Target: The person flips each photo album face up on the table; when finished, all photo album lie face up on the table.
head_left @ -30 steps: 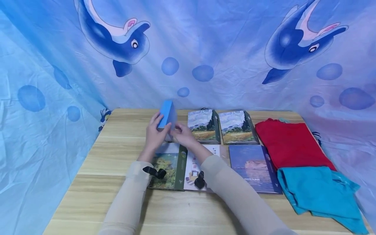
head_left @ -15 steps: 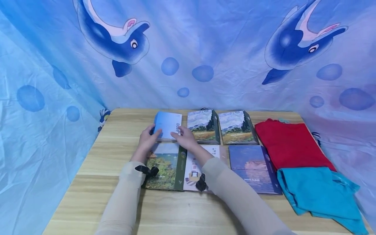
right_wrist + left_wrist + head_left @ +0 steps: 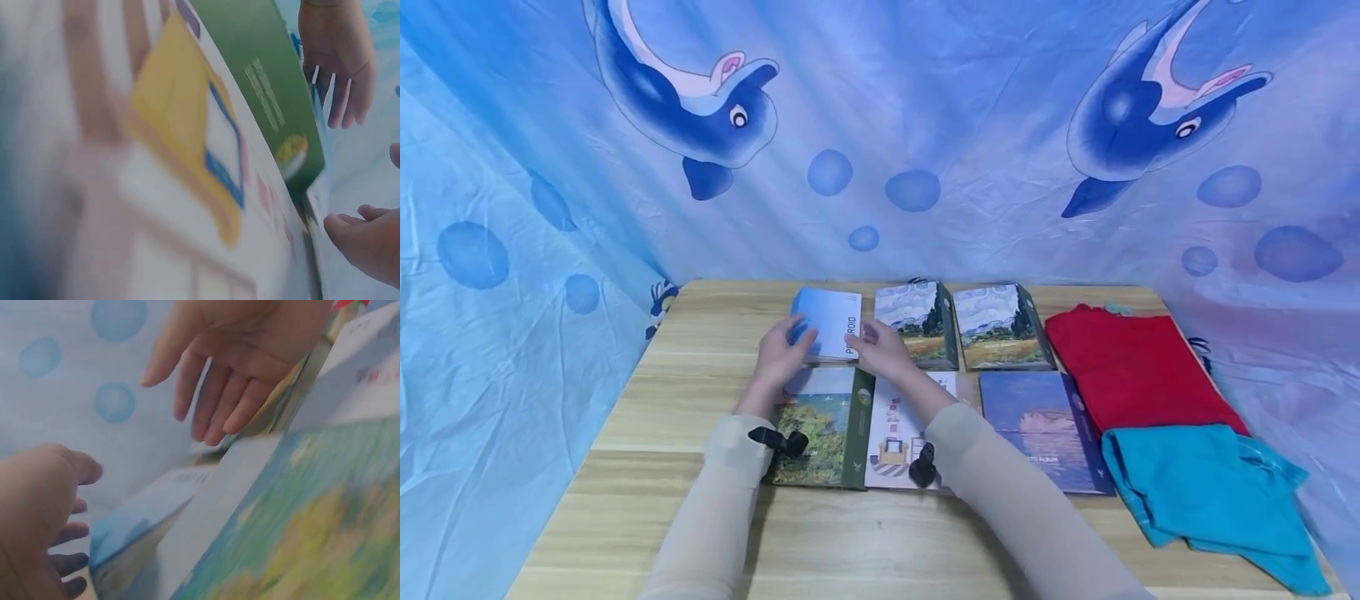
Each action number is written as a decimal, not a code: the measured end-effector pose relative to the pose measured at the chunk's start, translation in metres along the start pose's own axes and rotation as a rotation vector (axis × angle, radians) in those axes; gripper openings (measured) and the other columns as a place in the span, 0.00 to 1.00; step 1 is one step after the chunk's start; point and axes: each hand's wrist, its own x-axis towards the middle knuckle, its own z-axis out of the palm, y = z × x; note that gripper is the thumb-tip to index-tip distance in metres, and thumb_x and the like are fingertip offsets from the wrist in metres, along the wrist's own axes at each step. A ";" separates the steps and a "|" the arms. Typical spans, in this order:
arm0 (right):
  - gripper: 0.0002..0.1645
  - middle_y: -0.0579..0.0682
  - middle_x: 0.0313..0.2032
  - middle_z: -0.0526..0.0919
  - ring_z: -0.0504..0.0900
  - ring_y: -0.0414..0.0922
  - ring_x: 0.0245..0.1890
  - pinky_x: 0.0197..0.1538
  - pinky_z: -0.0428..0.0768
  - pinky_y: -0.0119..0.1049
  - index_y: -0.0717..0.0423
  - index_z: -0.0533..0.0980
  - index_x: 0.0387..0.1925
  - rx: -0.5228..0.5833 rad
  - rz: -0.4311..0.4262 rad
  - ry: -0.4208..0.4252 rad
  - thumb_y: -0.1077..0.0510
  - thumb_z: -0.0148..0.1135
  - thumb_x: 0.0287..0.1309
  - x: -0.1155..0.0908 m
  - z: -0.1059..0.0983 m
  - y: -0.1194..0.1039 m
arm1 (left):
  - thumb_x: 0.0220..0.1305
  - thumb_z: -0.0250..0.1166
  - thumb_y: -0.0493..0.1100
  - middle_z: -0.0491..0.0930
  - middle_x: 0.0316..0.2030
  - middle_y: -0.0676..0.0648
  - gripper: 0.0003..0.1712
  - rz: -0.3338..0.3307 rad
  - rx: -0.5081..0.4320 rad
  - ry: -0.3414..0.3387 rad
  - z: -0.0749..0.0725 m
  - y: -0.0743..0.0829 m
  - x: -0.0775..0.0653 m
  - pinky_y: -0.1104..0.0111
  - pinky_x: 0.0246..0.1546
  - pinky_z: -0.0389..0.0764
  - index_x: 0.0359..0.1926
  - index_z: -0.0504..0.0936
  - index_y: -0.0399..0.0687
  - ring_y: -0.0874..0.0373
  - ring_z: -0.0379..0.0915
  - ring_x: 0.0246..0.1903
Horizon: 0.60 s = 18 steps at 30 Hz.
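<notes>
A light blue photo album (image 3: 827, 321) with partly covered dark lettering lies face up at the table's back left. My left hand (image 3: 777, 354) is at its left side, fingers loosely extended. At its right edge is my right hand (image 3: 883, 352), with the thumb overlapping the lettering. In the left wrist view, the left hand (image 3: 31, 512) and right hand (image 3: 244, 350) face each other, fingers extended and nothing gripped. Whether the fingertips touch the album cannot be told. Just in front lies a green album (image 3: 812, 450) with a painted garden cover, partly under the left wrist.
Two matching landscape-painting albums (image 3: 913, 308) stand to the right of the blue one. The front row also has a white album (image 3: 891, 454) with a yellow armchair drawing and a purple album (image 3: 1030, 408). Red cloth (image 3: 1138, 367) and teal cloth (image 3: 1206, 492) lie far right.
The blue album was held tilted on edge, then came down flat in the back row. Both hands have since loosened around it. The head view has shifted slightly.
</notes>
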 end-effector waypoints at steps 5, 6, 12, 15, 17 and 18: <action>0.42 0.58 0.72 0.66 0.66 0.53 0.72 0.71 0.68 0.46 0.58 0.60 0.76 0.011 -0.062 0.067 0.42 0.60 0.71 -0.007 -0.020 -0.004 | 0.74 0.62 0.47 0.68 0.70 0.38 0.28 0.142 0.019 0.039 0.017 0.021 -0.004 0.52 0.73 0.60 0.69 0.73 0.39 0.41 0.60 0.72; 0.42 0.58 0.72 0.67 0.67 0.53 0.71 0.71 0.68 0.46 0.58 0.61 0.76 0.013 -0.072 0.082 0.42 0.60 0.71 -0.009 -0.024 -0.005 | 0.74 0.62 0.47 0.68 0.70 0.38 0.28 0.163 0.022 0.038 0.021 0.026 -0.005 0.52 0.73 0.59 0.69 0.73 0.40 0.42 0.60 0.71; 0.39 0.56 0.71 0.68 0.68 0.52 0.71 0.71 0.68 0.45 0.56 0.62 0.75 0.074 -0.091 0.160 0.45 0.60 0.71 -0.018 -0.060 -0.006 | 0.74 0.60 0.49 0.66 0.72 0.40 0.28 0.224 0.020 0.004 0.041 0.048 -0.013 0.49 0.73 0.59 0.71 0.71 0.45 0.43 0.57 0.73; 0.39 0.55 0.71 0.68 0.68 0.51 0.71 0.72 0.67 0.45 0.54 0.61 0.76 0.127 -0.078 0.189 0.46 0.60 0.71 -0.022 -0.079 0.000 | 0.75 0.60 0.49 0.66 0.72 0.40 0.29 0.252 0.019 -0.013 0.049 0.050 -0.015 0.49 0.72 0.61 0.71 0.71 0.43 0.43 0.58 0.72; 0.39 0.55 0.72 0.68 0.67 0.51 0.71 0.72 0.66 0.45 0.54 0.61 0.76 0.151 -0.068 0.206 0.46 0.60 0.72 -0.026 -0.091 0.004 | 0.75 0.59 0.49 0.65 0.72 0.40 0.29 0.261 0.023 -0.020 0.053 0.049 -0.016 0.49 0.72 0.61 0.71 0.71 0.43 0.43 0.58 0.72; 0.39 0.55 0.72 0.68 0.67 0.51 0.71 0.72 0.66 0.45 0.55 0.60 0.76 0.154 -0.065 0.216 0.46 0.60 0.72 -0.027 -0.096 0.006 | 0.75 0.59 0.49 0.65 0.72 0.40 0.29 0.265 0.025 -0.022 0.055 0.048 -0.016 0.49 0.72 0.61 0.71 0.70 0.43 0.43 0.58 0.72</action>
